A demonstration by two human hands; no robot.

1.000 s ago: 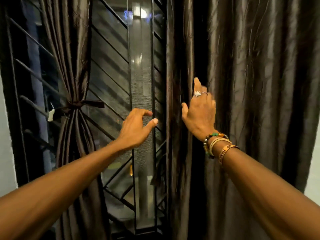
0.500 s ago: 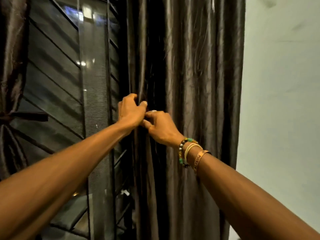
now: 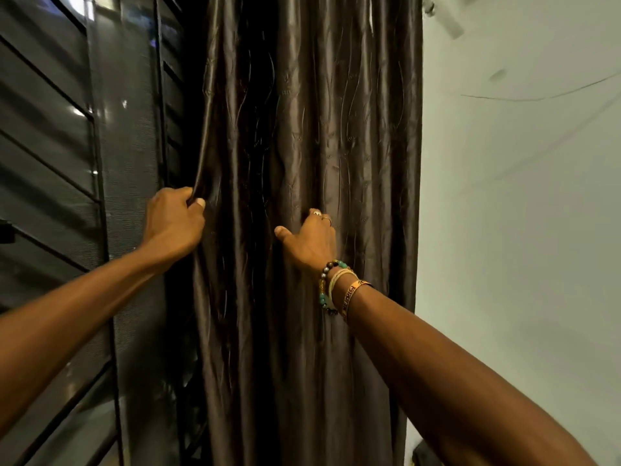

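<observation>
Over by the window, the dark brown curtain (image 3: 302, 129) hung bunched in tight pleats between the window grille (image 3: 50, 146) and the pale wall (image 3: 521, 196), with both hands on it at about mid-height. Left hand (image 3: 173, 227) was clenched round the curtain's leading edge, thumb pinching the cloth. Right hand (image 3: 311, 242) had its fingers curled into a fold further in, thumb sticking out.

My read: grip sorted, actual pull not done. Couldn't tell if the plan was drawing it across or gathering it up, but the glass beside it was uncovered and the fabric was all crowded at the wall side, so most of the job was left.

Fabric looked like slick satin — shiny on the ridges, faint wavy embossed lines, long vertical folds. Grille was dark slanted bars over mesh. Beaded bracelets (image 3: 339, 287) on the right wrist.
</observation>
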